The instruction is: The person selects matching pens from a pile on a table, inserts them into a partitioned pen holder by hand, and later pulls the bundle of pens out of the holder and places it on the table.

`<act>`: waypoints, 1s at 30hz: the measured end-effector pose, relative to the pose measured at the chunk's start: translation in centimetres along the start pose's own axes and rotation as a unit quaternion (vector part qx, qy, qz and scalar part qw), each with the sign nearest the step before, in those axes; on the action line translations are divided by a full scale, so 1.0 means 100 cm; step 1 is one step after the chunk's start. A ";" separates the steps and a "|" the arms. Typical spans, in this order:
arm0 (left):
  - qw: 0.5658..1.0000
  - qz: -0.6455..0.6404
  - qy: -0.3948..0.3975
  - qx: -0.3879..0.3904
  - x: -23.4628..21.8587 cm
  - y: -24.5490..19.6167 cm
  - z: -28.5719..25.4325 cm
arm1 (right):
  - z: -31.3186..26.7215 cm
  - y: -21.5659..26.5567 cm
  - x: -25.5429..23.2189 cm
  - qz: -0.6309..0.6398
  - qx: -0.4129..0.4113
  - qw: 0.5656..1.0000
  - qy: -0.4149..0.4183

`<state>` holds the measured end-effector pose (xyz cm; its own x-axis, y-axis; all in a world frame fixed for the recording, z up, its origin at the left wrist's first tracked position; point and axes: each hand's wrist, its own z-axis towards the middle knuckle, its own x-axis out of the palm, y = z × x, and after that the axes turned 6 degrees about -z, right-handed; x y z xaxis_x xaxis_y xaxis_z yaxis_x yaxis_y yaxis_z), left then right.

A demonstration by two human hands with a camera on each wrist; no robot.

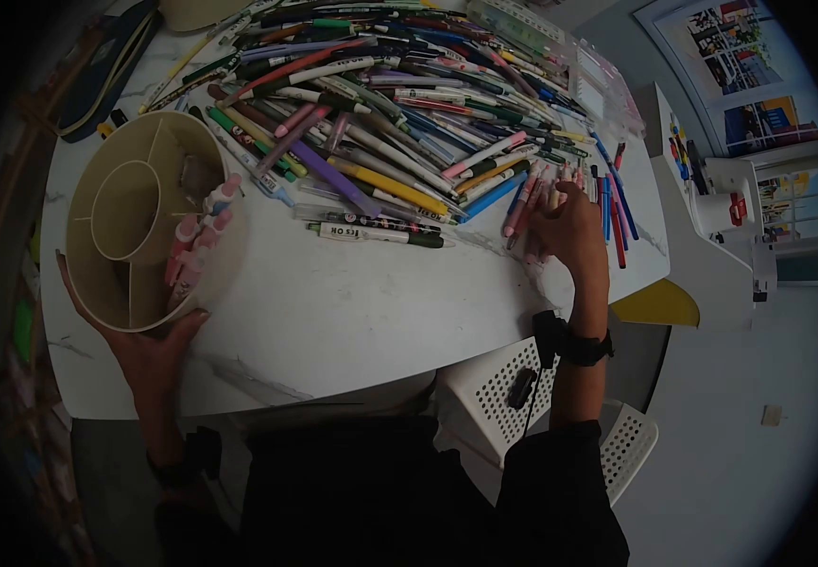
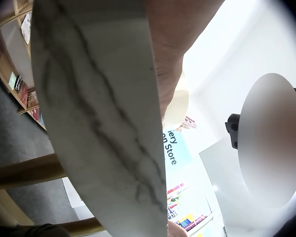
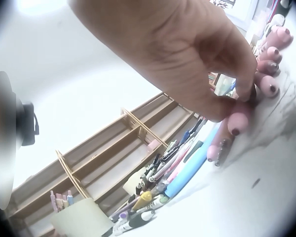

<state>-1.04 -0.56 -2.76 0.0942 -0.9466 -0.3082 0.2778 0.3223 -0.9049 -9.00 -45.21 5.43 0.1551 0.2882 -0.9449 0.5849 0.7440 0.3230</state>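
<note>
white marbled worktop heaped with pens

left hand grips a divided cup; right hand pinches a pink pen between thumb and finger.

Pens heaped on marbled table

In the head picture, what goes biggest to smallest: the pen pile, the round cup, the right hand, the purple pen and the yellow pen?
1. Pen pile
2. Round cup
3. Right hand
4. Purple pen and yellow pen: they look too alike to rank.
</note>
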 end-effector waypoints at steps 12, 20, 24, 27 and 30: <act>0.988 -0.132 0.058 0.049 0.010 -0.026 0.016 | 0.000 0.034 -0.035 0.609 -0.240 0.753 -0.066; 0.986 -0.156 0.063 0.011 0.010 -0.022 0.016 | -0.090 0.223 0.032 0.445 -0.476 0.734 -0.192; 0.992 -0.111 0.052 0.039 0.010 -0.022 0.016 | -0.085 0.238 0.062 0.281 -0.573 0.731 -0.240; 0.993 -0.096 0.048 0.052 0.010 -0.022 0.018 | -0.085 0.233 0.062 0.220 -0.575 0.773 -0.153; 0.991 -0.117 0.054 0.044 0.010 -0.021 0.016 | -0.083 0.227 0.051 0.166 -0.576 0.770 -0.218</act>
<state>0.02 -2.16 -0.68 -0.0841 -0.9885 -0.1259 0.3634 0.0872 -0.9275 -1.52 -21.87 8.39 0.5439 0.5354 -0.6462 -0.6008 0.7860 0.1455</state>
